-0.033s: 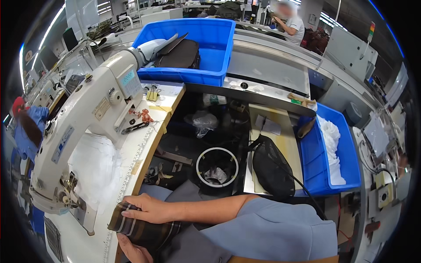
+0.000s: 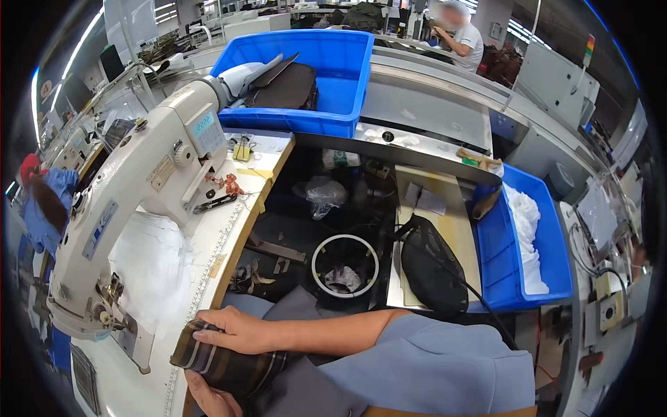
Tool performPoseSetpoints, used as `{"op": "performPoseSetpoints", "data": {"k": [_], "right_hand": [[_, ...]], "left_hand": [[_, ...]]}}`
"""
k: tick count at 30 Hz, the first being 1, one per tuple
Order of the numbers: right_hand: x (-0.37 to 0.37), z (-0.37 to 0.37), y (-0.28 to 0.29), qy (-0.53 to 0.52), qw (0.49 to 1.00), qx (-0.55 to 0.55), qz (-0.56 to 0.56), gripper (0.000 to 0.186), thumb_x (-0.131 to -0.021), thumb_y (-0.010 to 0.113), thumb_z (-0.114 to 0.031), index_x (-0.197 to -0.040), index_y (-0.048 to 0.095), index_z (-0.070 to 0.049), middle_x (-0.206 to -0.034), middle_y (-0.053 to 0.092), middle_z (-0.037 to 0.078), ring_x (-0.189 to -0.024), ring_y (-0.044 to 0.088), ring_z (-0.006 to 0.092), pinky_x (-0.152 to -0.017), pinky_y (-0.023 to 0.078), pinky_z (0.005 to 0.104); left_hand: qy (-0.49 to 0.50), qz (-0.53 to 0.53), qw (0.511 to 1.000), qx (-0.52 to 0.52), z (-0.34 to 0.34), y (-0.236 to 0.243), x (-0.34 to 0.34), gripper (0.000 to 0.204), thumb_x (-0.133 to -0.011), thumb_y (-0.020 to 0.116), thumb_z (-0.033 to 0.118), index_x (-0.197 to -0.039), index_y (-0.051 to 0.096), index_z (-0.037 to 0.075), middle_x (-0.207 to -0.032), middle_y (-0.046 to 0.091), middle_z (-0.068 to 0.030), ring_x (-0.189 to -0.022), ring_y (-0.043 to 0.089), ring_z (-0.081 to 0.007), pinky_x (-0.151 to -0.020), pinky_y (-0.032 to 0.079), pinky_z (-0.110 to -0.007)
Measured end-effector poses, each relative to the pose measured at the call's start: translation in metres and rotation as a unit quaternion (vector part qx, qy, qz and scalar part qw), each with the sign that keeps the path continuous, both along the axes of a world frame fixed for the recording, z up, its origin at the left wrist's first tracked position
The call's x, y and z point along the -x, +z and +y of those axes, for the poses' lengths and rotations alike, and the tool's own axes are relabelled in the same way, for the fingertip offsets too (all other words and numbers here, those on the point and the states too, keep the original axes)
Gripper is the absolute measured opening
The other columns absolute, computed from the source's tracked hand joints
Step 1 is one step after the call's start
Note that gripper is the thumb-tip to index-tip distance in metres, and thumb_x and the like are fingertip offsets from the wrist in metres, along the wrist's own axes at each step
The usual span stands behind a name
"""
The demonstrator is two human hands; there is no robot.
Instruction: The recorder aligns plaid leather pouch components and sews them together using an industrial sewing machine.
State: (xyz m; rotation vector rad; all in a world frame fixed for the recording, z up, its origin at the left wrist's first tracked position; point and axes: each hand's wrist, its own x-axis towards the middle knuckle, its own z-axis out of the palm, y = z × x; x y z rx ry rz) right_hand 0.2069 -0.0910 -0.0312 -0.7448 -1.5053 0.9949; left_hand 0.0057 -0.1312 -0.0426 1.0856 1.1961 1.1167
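Note:
My right hand [image 2: 233, 331] grips the top of a dark plaid fabric piece [image 2: 222, 365] in brown, black and grey at the front edge of the white sewing table [image 2: 83, 358]. Below it, my left hand [image 2: 208, 393] holds the same piece; some of its fingers are hidden. The white sewing machine [image 2: 149, 163] stands just left and above, its needle area near my hands. A pile of white pieces [image 2: 146, 264] lies on the table behind the needle. Grey cloth [image 2: 299, 389] lies over my lap under the plaid piece.
A blue bin [image 2: 333, 111] with dark items sits at the back; another [image 2: 497, 271] holds white fabric at right. A black round container [image 2: 347, 285], a board with a black bag [image 2: 427, 260] and clips [image 2: 242, 149] are nearby. Two co-workers [image 2: 462, 48] [image 2: 45, 201] work at back right and left.

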Motion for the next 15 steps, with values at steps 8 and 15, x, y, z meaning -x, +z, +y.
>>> {"op": "performPoseSetpoints", "data": {"k": [8,15], "right_hand": [[-0.001,0.006,-0.014,0.139,0.938,0.143,0.285,0.039,-0.11,0.043,-0.032,-0.111,0.065,0.001,-0.095,0.067,-0.001,-0.088,0.057,0.0041,-0.08,0.049,0.0235],[-0.002,0.009,-0.029,0.15,0.964,0.106,0.194,0.032,-0.105,0.056,-0.027,-0.117,0.064,0.002,-0.097,0.067,-0.001,-0.089,0.056,0.0033,-0.08,0.048,0.0221]], "left_hand": [[-0.004,0.089,0.996,-0.027,-0.003,0.023,-0.003,0.069,-0.105,0.045,0.047,-0.144,0.038,-0.01,-0.137,0.049,-0.0282,-0.115,0.053,-0.035,-0.098,0.043,-0.041],[0.086,0.102,0.99,-0.052,0.002,0.025,-0.001,0.068,-0.107,0.042,0.044,-0.143,0.035,-0.013,-0.137,0.048,-0.031,-0.116,0.054,-0.0367,-0.101,0.043,-0.042]]}}
